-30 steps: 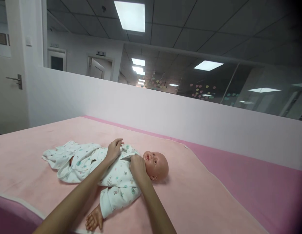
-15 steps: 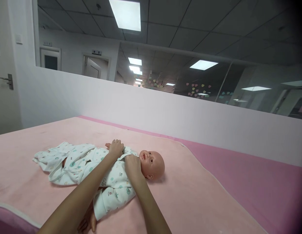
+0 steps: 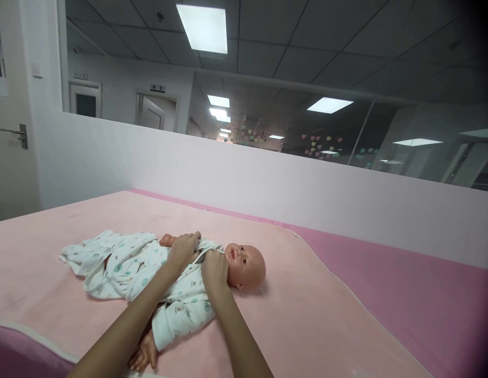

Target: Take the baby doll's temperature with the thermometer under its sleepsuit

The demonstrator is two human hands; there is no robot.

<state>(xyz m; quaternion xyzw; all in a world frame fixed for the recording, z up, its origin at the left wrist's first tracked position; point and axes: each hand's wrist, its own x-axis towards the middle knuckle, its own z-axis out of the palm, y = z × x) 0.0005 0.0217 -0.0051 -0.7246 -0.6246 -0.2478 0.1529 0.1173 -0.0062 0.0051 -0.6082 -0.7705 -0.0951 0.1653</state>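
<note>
A baby doll (image 3: 247, 266) lies on its back with its head to the right, dressed in a white patterned baby garment (image 3: 188, 310). My left hand (image 3: 183, 250) is at the far side of its chest, fingers closed on the garment's edge. Close to the doll's chin, my right hand (image 3: 214, 270) grips the collar; its fingertips are hidden. Between my hands the garment's front gapes a little at the chest. One doll hand (image 3: 145, 353) sticks out of the near sleeve, and the other (image 3: 167, 240) shows beyond my left wrist.
Under the doll is a pale pink blanket (image 3: 307, 320) over a darker pink padded surface (image 3: 417, 283). A low white wall (image 3: 267, 184) with a window above it runs along the back. A door (image 3: 11, 157) with a lever handle stands at far left.
My left hand has shifted slightly, and the garment's front has parted more between my hands. More of the doll's far hand shows. My right hand stays at the collar.
</note>
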